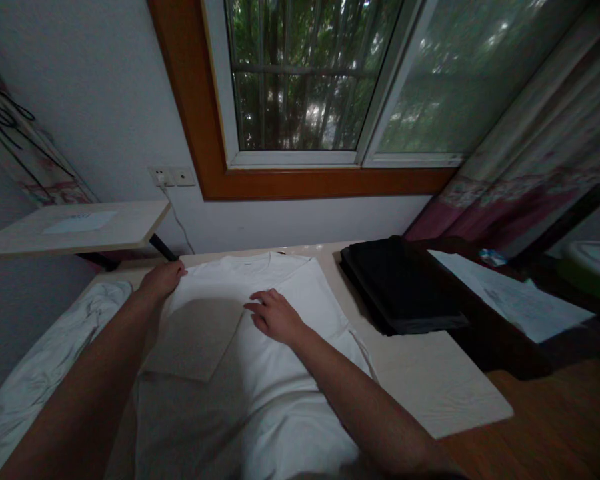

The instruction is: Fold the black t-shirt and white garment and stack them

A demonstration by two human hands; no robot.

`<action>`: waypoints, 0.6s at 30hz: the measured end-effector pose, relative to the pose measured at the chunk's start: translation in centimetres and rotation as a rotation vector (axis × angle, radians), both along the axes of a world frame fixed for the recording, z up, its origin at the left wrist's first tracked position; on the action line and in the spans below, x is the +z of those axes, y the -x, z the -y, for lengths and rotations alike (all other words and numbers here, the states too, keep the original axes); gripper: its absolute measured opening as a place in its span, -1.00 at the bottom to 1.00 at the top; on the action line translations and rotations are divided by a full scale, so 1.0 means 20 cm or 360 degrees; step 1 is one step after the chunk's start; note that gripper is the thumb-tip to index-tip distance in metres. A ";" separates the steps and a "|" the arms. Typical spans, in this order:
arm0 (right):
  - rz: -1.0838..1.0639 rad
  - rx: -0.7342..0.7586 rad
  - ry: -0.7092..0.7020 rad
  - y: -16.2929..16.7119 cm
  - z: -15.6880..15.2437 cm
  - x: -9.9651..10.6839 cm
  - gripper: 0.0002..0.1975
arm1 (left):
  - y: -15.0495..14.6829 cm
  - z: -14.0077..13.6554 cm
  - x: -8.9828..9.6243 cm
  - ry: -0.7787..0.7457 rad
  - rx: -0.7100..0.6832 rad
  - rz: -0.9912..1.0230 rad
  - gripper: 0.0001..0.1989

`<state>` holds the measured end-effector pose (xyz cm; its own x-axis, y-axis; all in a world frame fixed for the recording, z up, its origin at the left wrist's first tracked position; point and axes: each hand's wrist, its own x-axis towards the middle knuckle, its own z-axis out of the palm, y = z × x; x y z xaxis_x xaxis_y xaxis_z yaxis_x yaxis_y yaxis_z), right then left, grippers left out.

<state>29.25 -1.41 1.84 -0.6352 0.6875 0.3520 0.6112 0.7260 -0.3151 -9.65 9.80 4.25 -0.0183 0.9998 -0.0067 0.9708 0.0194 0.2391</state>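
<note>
A white T-shirt (300,280) lies spread over the table, its neckline at the far side and its near part creased. My left hand (163,279) is closed on the shirt's far left corner, with the fingertips partly hidden. On the shirt's left side, a sleeve-shaped flap of cloth (195,340) lies over the body in shadow. My right hand (275,317) is over the middle of the shirt, fingers apart and pointing left, near the flap's upper right corner. Whether those fingertips touch the cloth, I cannot tell.
Folded black cloth (400,287) is stacked right of the shirt on the pale table (445,380). Crumpled white cloth (55,360) lies at the left. A raised shelf (130,220) stands at the back left. Beyond the stack, a dark surface holds a paper sheet (515,297).
</note>
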 end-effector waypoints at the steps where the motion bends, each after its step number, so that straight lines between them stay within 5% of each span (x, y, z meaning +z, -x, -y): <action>1: 0.0009 0.0005 -0.0004 0.00 0.00 0.00 -0.64 | 0.00 0.01 0.00 -0.0025 0.0006 -0.0034 -0.73; 7: 0.0005 0.0003 -0.0032 0.00 0.00 0.00 -0.64 | -0.02 0.09 0.01 -0.0239 0.0277 0.0004 -0.60; 10: 0.0011 -0.0010 -0.0037 0.00 0.00 0.00 -0.64 | 0.01 0.12 0.01 -0.0129 0.0488 0.0108 -0.60; 18: -0.0021 -0.0020 -0.0044 0.00 0.00 -0.01 -0.67 | 0.02 0.14 -0.01 0.0078 0.0459 0.0194 -0.63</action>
